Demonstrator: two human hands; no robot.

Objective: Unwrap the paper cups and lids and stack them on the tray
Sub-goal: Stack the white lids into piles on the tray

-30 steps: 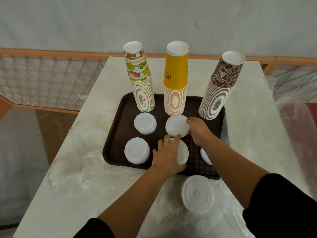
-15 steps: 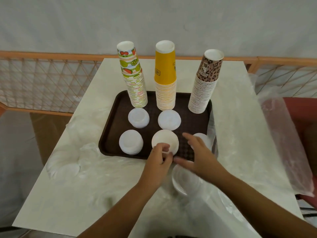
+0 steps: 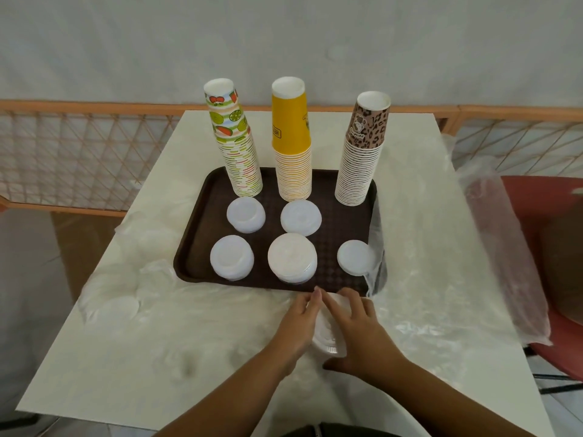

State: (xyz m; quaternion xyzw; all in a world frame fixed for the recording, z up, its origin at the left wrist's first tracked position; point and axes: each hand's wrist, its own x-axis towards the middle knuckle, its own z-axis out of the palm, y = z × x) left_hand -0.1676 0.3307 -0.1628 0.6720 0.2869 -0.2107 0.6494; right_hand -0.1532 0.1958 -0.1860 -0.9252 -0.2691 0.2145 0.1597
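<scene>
Both hands on wrapped clear lid stack (image 3: 326,337) on bench (image 3: 189,335): left hand (image 3: 298,323) and right hand (image 3: 358,331) cup its sides; brown tray (image 3: 202,247) just beyond.

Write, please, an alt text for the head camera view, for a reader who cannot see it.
Both hands, left hand and right hand, close around a stack of lids on the white table, just in front of a brown tray. The tray holds three tall cup stacks behind five white lid stacks.
</scene>
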